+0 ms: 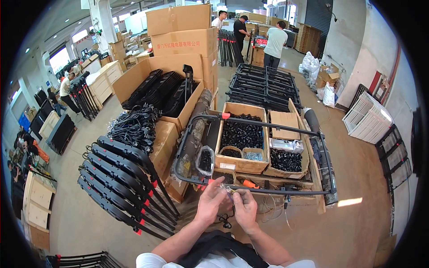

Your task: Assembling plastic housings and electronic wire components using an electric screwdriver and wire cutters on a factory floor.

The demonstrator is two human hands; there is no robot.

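In front of my body, just below the near bar of a black tubular frame (295, 192), my two hands meet. My left hand (211, 203) and my right hand (245, 210) both pinch thin coloured wires (231, 190), with yellow showing between the fingertips; the wire ends are too small to make out. Beneath the hands hangs a black cable (226, 221). The frame lies across the workbench, with a red piece (225, 116) on its far bar and another by my left hand. Near the bar lies an orange-handled tool (250, 184).
Inside the frame's outline stand a wooden box (220, 143) of small black parts and a carton (286, 161) of similar parts. Black uprights with red pieces (120, 178) lean at left, beside bundled black cables (134, 127). Stacked black frames (263, 87) lie beyond; several people work farther off.
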